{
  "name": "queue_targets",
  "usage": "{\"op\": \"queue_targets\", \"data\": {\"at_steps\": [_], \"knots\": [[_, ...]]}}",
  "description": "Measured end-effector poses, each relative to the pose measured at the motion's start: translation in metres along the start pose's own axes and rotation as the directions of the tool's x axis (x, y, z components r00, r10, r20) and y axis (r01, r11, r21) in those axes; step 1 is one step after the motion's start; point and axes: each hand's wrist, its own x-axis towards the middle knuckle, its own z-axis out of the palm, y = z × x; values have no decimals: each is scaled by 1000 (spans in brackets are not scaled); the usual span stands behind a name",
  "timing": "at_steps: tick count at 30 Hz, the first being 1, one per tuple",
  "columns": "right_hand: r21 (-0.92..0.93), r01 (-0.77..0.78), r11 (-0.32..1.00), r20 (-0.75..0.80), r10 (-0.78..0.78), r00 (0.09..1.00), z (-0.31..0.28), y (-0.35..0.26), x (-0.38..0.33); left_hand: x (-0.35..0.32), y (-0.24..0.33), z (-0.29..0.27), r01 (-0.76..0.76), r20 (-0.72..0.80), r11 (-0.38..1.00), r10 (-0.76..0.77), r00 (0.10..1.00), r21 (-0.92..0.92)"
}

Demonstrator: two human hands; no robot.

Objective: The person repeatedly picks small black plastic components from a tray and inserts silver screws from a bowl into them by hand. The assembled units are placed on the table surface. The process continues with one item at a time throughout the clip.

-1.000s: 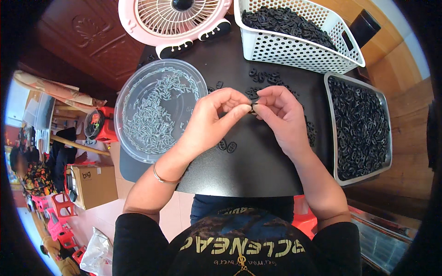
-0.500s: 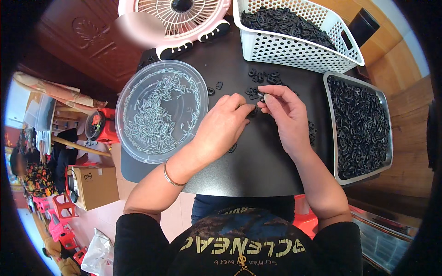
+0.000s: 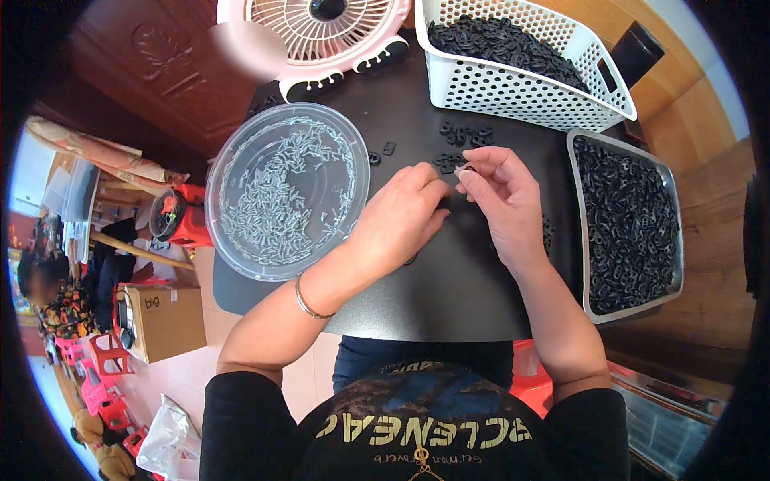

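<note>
Over the middle of the black table, my left hand (image 3: 403, 215) is closed with its fingers curled inward; what its fingertips hold, if anything, is hidden under them. My right hand (image 3: 507, 195) is beside it, thumb and forefinger pinched on a small pale silvery piece (image 3: 459, 171), too small to name. Just beyond my fingers lie loose black two-holed pieces (image 3: 467, 134). To the left, a clear round plastic tub (image 3: 223, 251) holds many short, thin silvery pieces (image 3: 269, 200). More black pieces (image 3: 630, 232) fill a metal tray (image 3: 579, 200) on the right.
A white perforated basket (image 3: 513, 100) heaped with black pieces stands at the back right, near a dark cylinder (image 3: 638, 53). A pink fan (image 3: 353, 48) stands at the back left. On the floor to the left are a cardboard box (image 3: 167, 321) and red stools (image 3: 111, 354).
My left hand has shifted slightly to the right, and its fingertips have turned down so the black piece there no longer shows. The right hand still pinches close by, its fingertips slightly lower.
</note>
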Motion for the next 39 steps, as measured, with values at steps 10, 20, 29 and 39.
{"op": "queue_targets", "data": {"at_steps": [10, 20, 29, 39], "knots": [[-107, 8, 994, 10, -7, 1000, -1, 2, 0, -2, 6, -11, -32, 78, 966, 12, 997, 256], [-111, 42, 993, 101, -30, 994, 4, 1, -2, 0, -3, -10, 219, -51, 723, -331, 942, -655], [-64, -2, 998, 109, 9, 994, 2, -4, -4, -1, -6, -13, 255, 159, 163, -448, 880, -953], [-72, 57, 996, 90, -50, 995, 3, -3, -6, 0, -2, -17, 254, 186, 100, -438, 880, -962]]}}
